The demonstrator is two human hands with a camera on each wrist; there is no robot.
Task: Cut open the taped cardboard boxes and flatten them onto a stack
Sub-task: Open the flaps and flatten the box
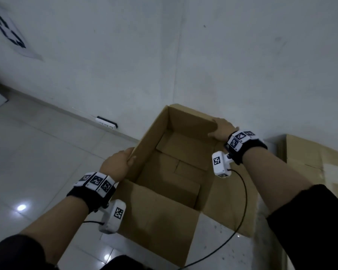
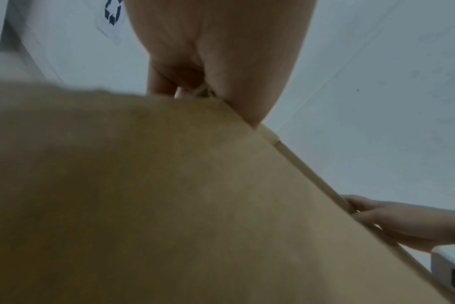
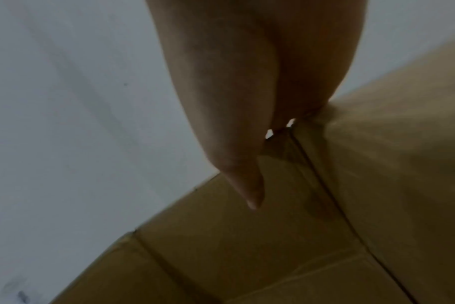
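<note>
So the open cardboard box sits right between both hands, top flaps splayed out, bottom flaps folded inside. Left hand has a grip on the near-left wall's top edge, thumb inside, fingers wrapped outside. Right hand is clamped on the far-right corner the same way. More flattened cardboard lies on the floor to the right, by the wall.

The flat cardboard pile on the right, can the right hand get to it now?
Probably yes, but not right away. The right hand is gripping the open box by its far rim, so it must let go first. The flat cardboard pile lies just beside that arm with nothing between.
</note>
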